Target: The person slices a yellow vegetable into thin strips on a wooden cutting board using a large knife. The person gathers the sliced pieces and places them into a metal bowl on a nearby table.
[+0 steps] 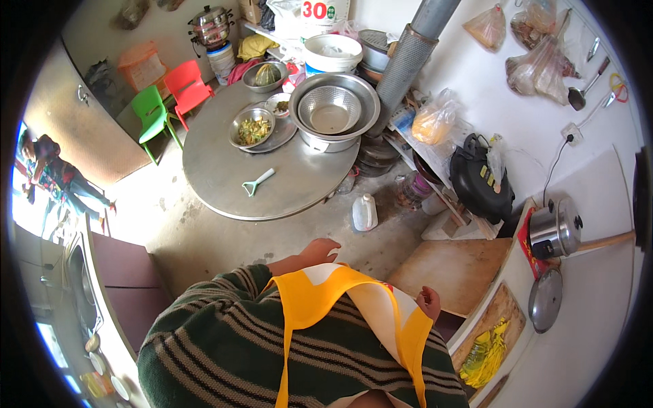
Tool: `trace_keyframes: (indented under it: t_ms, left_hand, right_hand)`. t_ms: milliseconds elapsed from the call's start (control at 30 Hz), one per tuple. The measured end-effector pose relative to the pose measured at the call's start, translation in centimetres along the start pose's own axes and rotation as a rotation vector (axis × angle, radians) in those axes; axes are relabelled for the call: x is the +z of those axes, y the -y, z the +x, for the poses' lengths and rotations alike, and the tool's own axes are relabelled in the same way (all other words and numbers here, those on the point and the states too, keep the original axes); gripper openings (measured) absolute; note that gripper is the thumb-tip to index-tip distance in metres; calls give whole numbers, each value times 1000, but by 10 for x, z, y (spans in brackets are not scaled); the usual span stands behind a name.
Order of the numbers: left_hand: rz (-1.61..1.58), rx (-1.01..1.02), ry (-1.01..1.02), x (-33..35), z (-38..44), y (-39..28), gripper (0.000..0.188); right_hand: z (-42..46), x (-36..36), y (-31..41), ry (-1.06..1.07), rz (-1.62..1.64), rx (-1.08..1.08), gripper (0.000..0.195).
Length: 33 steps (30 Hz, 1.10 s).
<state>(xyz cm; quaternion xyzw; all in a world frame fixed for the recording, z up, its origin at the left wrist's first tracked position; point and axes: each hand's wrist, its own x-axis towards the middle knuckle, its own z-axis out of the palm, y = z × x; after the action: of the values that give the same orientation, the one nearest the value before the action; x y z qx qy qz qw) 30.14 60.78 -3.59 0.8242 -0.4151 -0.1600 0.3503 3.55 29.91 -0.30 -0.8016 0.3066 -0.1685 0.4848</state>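
Observation:
My left hand hangs in front of my body above the floor, fingers apart and nothing in it. My right hand is beside the edge of the yellow and white apron I wear; its fingers are curled, and whether they hold anything is hidden. A round metal table stands ahead. On it lies a Y-shaped peeler with a white handle. Behind the peeler are a metal bowl of chopped food and a small dish. A metal colander sits inside a large metal basin.
A plastic jug stands on the floor. A stovepipe slants up behind the table. To the right are a wooden board and a counter with an electric cooker. Child-size chairs and a person are at left.

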Motion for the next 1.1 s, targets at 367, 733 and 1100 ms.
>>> trace_keyframes:
  t_ms: [367, 733, 1100]
  left_hand:
    - [23, -101, -39, 14, 22, -14, 30]
    - [60, -372, -160, 11, 0, -17, 32]
    - [8, -641, -450, -69, -11, 36, 32]
  right_hand:
    - [62, -8, -57, 117, 43, 83, 27]
    - [168, 15, 2, 403, -19, 136, 23]
    - [275, 169, 104, 616, 0, -102, 24]
